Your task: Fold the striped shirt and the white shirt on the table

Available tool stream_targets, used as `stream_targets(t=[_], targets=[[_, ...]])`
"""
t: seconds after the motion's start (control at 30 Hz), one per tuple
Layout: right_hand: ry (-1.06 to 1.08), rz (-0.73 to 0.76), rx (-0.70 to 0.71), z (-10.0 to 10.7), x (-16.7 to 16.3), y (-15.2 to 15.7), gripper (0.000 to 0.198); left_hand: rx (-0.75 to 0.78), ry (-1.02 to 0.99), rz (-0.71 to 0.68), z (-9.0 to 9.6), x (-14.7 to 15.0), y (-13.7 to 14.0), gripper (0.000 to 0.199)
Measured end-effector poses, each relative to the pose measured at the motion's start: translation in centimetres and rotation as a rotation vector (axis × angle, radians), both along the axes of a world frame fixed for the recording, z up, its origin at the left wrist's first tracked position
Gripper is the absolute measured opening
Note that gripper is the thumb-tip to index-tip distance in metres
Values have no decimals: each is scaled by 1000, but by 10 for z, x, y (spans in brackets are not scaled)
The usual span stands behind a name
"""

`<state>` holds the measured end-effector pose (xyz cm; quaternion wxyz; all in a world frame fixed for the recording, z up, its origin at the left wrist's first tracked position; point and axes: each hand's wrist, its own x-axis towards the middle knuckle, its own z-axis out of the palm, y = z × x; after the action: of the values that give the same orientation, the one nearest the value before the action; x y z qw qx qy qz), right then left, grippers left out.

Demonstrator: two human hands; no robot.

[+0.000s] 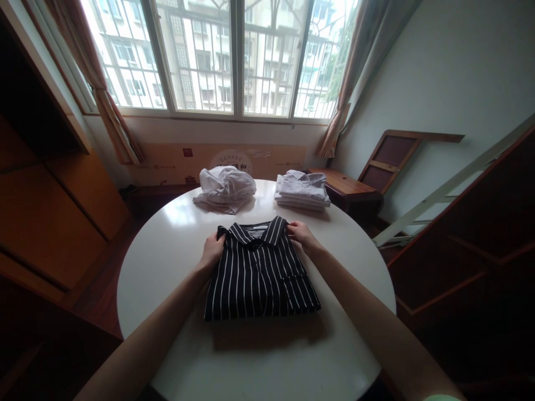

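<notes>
Round white bench (159,284), lower centre; over it, mid-frame, a folded striped shirt (257,278). The left hand (212,249) and right hand (305,237) pinch its upper corners, fingers closed. Squaring the fold seems in hand; the next move needs even support.

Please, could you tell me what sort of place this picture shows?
It seems to be a room in a home, perhaps a flat: curtains hang beside a wide window, and a stack of folded clothes sits on a round white table.
</notes>
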<state>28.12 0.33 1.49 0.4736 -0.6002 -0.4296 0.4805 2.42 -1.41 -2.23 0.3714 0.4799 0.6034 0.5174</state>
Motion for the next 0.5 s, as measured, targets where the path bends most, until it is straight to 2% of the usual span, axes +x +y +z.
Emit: stream_targets(t=[0.17,0.37,0.5], targets=[[-31,-49,39,-12,4,-2,16,-1,-29,-5,1,0,-1,19],[-25,52,81,-21,9,-1,27,8,-70,-17,1,0,-2,23],[56,103,44,-21,8,0,37,3,-52,-16,1,0,-2,24]])
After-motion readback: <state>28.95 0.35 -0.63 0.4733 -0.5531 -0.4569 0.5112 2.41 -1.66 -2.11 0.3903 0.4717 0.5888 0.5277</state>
